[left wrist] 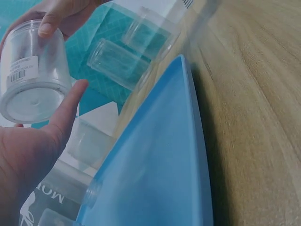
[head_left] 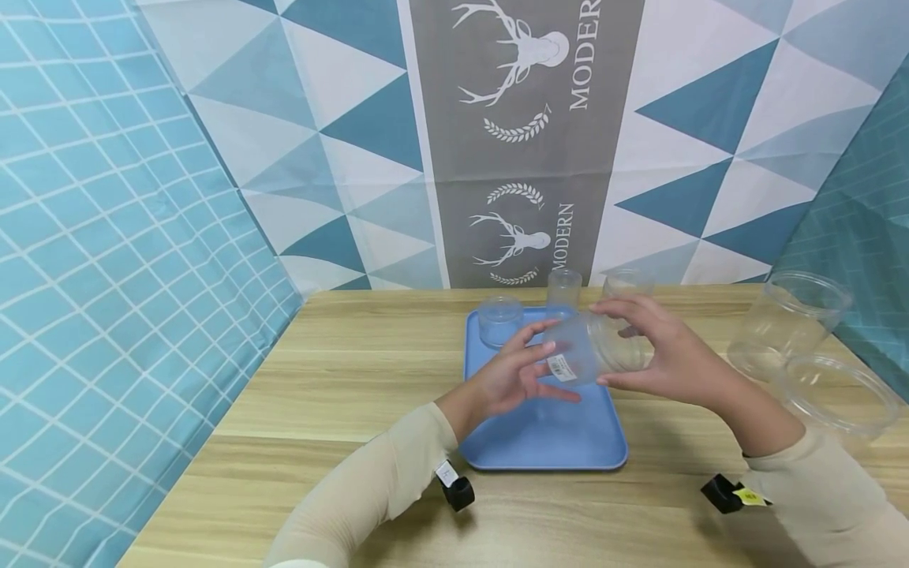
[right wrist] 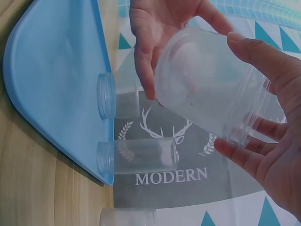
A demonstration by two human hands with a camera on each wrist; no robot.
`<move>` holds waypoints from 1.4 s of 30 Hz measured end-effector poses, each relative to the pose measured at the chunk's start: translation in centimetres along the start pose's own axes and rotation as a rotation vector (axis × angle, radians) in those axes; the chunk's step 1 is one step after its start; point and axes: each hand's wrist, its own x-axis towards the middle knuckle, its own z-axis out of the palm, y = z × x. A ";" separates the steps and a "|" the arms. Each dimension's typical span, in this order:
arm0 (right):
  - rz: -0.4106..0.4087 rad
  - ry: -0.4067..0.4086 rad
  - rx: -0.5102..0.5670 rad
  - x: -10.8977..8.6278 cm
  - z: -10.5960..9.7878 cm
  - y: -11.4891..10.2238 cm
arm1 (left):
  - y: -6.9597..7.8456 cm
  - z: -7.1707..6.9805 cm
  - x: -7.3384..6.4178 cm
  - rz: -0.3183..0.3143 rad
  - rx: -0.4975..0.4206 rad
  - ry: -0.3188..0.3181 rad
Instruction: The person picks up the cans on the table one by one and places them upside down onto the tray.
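A clear plastic jar is held tilted above the blue tray, with a white barcode label on its side. My right hand grips it around the threaded neck, thumb on one side and fingers on the other, as the right wrist view also shows. At the jar's base is my left hand, its fingers spread and fairly straight beside the bottom. In the left wrist view the left thumb stretches out below the jar, whose base faces that camera.
A short wide jar and a slim taller jar stand at the tray's back end. Another clear jar is behind the right hand. Two large jars, one farther back and one nearer, stand on the wooden table's right side.
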 end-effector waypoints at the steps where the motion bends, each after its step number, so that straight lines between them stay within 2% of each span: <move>1: -0.002 0.003 0.000 0.0 0.1 0.0 | 0.0 0.0 -0.1 0.003 -0.004 0.004; 6: -0.020 0.032 0.031 0.2 0.4 -0.3 | 0.2 -0.1 -0.2 0.011 -0.011 0.012; 9: -0.037 0.041 0.033 0.3 0.6 -0.4 | 0.2 -0.2 -0.3 0.020 -0.008 -0.004; 16: -0.081 0.038 0.022 0.2 0.9 -0.6 | 0.2 -0.3 -0.3 0.058 0.005 -0.002; 22: -0.082 0.019 0.019 0.0 0.9 -0.5 | 0.4 -0.6 -0.3 0.068 0.018 0.014; 28: -0.049 0.021 0.019 -0.2 0.8 -0.5 | 0.6 -1.0 -0.4 0.071 0.031 0.033; 35: -0.009 0.052 0.133 -0.4 0.7 -0.7 | 1.0 -1.6 -0.5 0.077 0.053 0.041; 42: 0.113 0.059 0.255 -0.8 0.7 -0.6 | 1.6 -2.4 -0.6 0.072 0.087 0.054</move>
